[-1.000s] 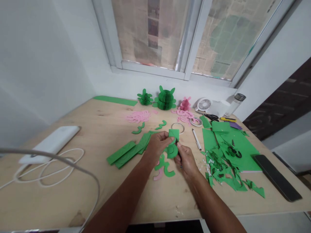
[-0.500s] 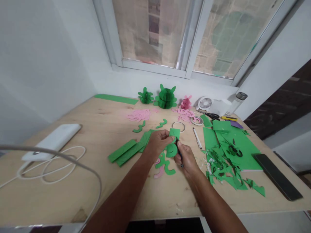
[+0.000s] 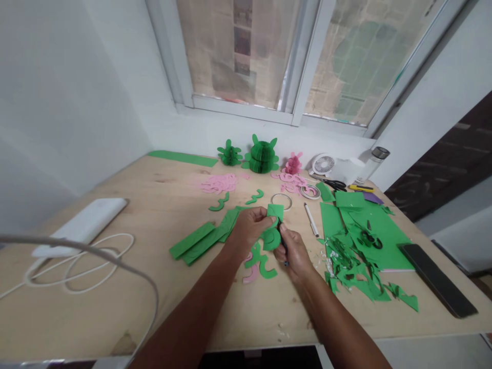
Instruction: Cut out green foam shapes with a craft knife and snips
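Between the thumb and fingers of my left hand [image 3: 253,224] is a piece of green paper [image 3: 275,210], its lower part a curved, rounded shape. My right hand [image 3: 295,249] is closed around a slim dark tool [image 3: 283,240], whose tip meets the paper's right side; its exact kind is mostly hidden by my fingers. Below the hands lie curved green cutouts [image 3: 267,268] and a pink cutout [image 3: 250,274]. Folded green paper strips [image 3: 196,245] rest left of my left hand.
Green scraps [image 3: 357,277], green sheets [image 3: 388,241], black-handled scissors [image 3: 369,239] and a dark phone-like slab [image 3: 438,279] lie to the right. A white pen [image 3: 311,220] and tape ring [image 3: 309,191] are nearer. Paper figures [image 3: 262,155] stand behind. A cable [image 3: 148,277] crosses the left side.
The view has shifted very slightly. Both hands keep nearly the same hold, with the tool still against the green paper.
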`<state>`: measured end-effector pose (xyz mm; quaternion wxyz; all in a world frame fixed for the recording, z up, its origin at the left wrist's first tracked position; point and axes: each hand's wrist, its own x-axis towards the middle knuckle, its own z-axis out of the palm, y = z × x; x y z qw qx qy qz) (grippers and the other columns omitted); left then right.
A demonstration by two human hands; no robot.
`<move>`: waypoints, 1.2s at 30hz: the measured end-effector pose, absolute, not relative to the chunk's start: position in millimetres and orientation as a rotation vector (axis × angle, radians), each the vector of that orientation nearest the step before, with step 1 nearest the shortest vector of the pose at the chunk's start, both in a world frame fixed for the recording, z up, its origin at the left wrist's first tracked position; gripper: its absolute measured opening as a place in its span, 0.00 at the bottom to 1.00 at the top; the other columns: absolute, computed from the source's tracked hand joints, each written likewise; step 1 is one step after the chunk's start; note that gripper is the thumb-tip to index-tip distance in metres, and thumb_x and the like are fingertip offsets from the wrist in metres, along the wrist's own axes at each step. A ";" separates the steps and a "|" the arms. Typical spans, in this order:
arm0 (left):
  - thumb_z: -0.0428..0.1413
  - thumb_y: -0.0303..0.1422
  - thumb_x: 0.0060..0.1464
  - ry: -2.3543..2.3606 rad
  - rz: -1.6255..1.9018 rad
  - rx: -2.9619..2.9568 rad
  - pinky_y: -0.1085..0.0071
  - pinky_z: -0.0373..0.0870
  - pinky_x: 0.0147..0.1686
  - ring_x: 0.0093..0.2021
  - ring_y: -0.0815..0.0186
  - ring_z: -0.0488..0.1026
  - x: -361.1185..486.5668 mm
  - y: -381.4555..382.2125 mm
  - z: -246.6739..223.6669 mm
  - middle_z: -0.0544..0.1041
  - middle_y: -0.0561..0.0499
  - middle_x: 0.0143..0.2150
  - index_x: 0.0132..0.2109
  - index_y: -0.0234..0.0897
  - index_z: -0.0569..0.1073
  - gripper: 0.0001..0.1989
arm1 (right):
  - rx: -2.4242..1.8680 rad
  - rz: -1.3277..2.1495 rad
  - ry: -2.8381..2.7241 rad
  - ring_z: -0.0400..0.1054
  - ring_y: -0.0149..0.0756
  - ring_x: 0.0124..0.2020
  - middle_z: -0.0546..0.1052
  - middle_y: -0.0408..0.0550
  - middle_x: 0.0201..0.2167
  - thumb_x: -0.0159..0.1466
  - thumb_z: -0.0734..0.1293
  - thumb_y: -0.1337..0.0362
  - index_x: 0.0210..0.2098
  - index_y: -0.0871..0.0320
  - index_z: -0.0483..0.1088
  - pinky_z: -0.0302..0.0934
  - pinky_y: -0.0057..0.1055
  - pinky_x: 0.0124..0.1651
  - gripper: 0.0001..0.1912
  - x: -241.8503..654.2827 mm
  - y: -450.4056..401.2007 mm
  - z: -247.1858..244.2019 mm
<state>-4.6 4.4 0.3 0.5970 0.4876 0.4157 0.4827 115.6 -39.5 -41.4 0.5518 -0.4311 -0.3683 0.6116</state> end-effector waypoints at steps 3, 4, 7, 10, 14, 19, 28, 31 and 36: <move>0.62 0.37 0.37 0.942 1.113 1.123 0.76 0.57 0.19 0.18 0.74 0.61 -5.1 4.1 -0.4 0.67 0.56 0.16 0.19 0.36 0.68 0.12 | -1.021 1.440 -0.882 0.41 0.21 0.13 0.53 0.32 0.10 0.53 0.69 0.39 0.17 0.55 0.56 0.32 0.25 0.16 0.29 116.0 -39.7 -40.9; 0.62 0.37 0.38 0.928 1.109 1.120 0.76 0.58 0.19 0.18 0.74 0.61 -5.4 4.3 -1.0 0.68 0.56 0.17 0.20 0.36 0.68 0.12 | -1.023 1.436 -0.889 0.41 0.21 0.13 0.54 0.32 0.10 0.53 0.69 0.40 0.17 0.56 0.56 0.32 0.25 0.17 0.29 116.2 -39.8 -40.5; 0.62 0.36 0.37 0.907 1.104 1.117 0.76 0.60 0.21 0.19 0.74 0.63 -7.2 6.4 -3.7 0.71 0.55 0.19 0.20 0.35 0.69 0.11 | -1.042 1.417 -0.921 0.41 0.21 0.13 0.54 0.33 0.10 0.53 0.69 0.40 0.17 0.56 0.56 0.32 0.26 0.17 0.29 117.1 -40.1 -38.4; 0.63 0.35 0.36 0.925 1.073 1.142 0.76 0.61 0.21 0.19 0.73 0.64 -9.8 9.8 -6.7 0.72 0.55 0.19 0.21 0.35 0.70 0.11 | -1.073 1.382 -0.973 0.41 0.21 0.13 0.54 0.34 0.10 0.53 0.69 0.39 0.15 0.56 0.57 0.33 0.26 0.17 0.30 117.7 -40.0 -35.3; 0.63 0.36 0.36 0.924 1.021 1.177 0.76 0.62 0.21 0.21 0.71 0.66 -13.4 12.9 -9.2 0.73 0.53 0.21 0.23 0.35 0.71 0.11 | -1.103 1.366 -1.013 0.41 0.22 0.13 0.53 0.34 0.09 0.52 0.68 0.38 0.14 0.56 0.56 0.33 0.26 0.17 0.31 117.6 -39.7 -32.7; 0.63 0.37 0.37 0.907 0.997 1.196 0.75 0.64 0.22 0.21 0.70 0.67 -16.1 14.1 -9.4 0.73 0.53 0.21 0.23 0.35 0.72 0.11 | -1.078 1.412 -0.973 0.40 0.22 0.13 0.54 0.33 0.10 0.51 0.70 0.39 0.16 0.56 0.57 0.32 0.26 0.17 0.29 117.5 -39.7 -35.1; 0.62 0.34 0.39 0.873 1.004 1.153 0.76 0.62 0.23 0.21 0.73 0.65 -18.1 8.7 -2.4 0.73 0.54 0.21 0.23 0.35 0.71 0.09 | -1.013 1.523 -0.919 0.41 0.22 0.14 0.56 0.33 0.11 0.54 0.70 0.43 0.20 0.57 0.59 0.30 0.25 0.17 0.26 119.2 -40.8 -36.9; 0.62 0.34 0.39 0.884 0.996 1.159 0.76 0.61 0.23 0.21 0.73 0.65 -18.1 8.1 -1.4 0.73 0.55 0.21 0.22 0.35 0.71 0.09 | -1.018 1.523 -0.911 0.40 0.22 0.14 0.55 0.33 0.11 0.54 0.70 0.43 0.19 0.57 0.59 0.30 0.25 0.17 0.26 118.9 -40.9 -37.1; 0.62 0.34 0.39 0.891 0.984 1.167 0.76 0.61 0.23 0.20 0.73 0.65 -18.2 9.3 -2.3 0.72 0.55 0.21 0.23 0.34 0.71 0.09 | -1.025 1.515 -0.920 0.40 0.21 0.14 0.55 0.32 0.11 0.54 0.70 0.42 0.20 0.57 0.59 0.30 0.25 0.17 0.27 118.1 -40.7 -38.5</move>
